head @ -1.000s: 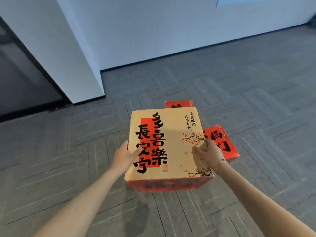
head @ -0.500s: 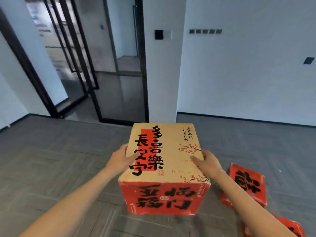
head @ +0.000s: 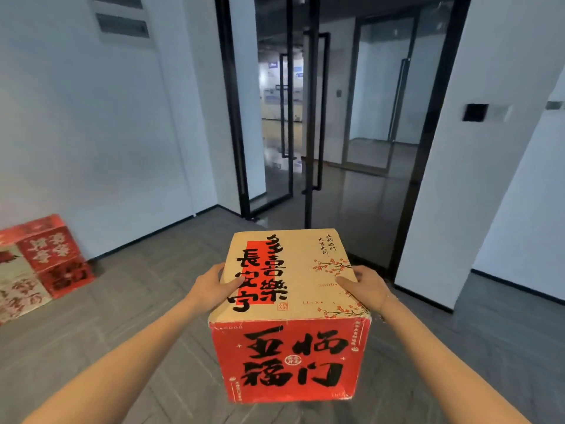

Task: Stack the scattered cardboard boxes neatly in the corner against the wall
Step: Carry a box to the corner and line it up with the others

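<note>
We hold one cardboard box (head: 287, 304) up in the air in front of us, above the grey floor (head: 122, 316), with both arms stretched out. Its tan top carries black brush characters over a red strip and small plum-blossom sprigs; the red face turned toward us carries four large black characters. Our left hand (head: 211, 289) clasps the left side of the box, its thumb laid over the top edge onto the tan panel, and our right hand (head: 365, 289) clasps the right side the same way, thumb on top, fingers hidden behind the side wall. So two hands grip one box, one at each side. At the left edge of the floor, against the white wall (head: 76, 133), stands a stack of boxes (head: 39, 267) in the same red and tan print; we count at least three red faces there and some tan ones, though blur and the frame edge keep us from a firm total. Straight ahead, beyond the carried box, stands a pair of dark-framed glass doors (head: 305, 117) with two long vertical handles.
</note>
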Available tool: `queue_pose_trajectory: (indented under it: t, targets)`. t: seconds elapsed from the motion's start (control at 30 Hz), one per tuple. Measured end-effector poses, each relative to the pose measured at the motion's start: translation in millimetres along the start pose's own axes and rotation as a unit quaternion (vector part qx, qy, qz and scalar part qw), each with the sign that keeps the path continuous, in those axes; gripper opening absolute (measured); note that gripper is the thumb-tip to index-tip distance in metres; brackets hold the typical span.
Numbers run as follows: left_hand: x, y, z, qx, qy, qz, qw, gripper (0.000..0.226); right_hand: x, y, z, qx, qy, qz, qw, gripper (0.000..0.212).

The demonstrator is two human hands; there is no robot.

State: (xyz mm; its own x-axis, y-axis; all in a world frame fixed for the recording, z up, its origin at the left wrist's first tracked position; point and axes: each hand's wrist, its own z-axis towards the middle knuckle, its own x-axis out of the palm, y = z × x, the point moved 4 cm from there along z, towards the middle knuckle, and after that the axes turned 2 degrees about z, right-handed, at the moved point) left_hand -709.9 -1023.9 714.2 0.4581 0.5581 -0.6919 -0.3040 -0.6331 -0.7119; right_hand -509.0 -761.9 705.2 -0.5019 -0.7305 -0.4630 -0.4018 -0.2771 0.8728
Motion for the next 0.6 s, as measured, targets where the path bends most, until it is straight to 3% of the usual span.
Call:
queue_pose_trajectory:
  t: [0.33,0.5,0.6]
  targets:
    - [-137.7,120.7,58.6,-0.109,-0.115,0.03,0.987,0.062,178.1,113.3,132.6,-0.061,0.156,-0.006,0.986,0.05]
    - [-196.2,166.9,90.2,-0.155,-0.167,0.025,0.973,0.06,257.6,171.1,199.6,-0.107,0.237,0.016,0.965,0.033]
    - [-229.9,197.1,102.6,-0.183,-0.209,-0.004,0.961,0.061,304.8,209.3,235.5,-0.14,0.282,0.036,0.948,0.04]
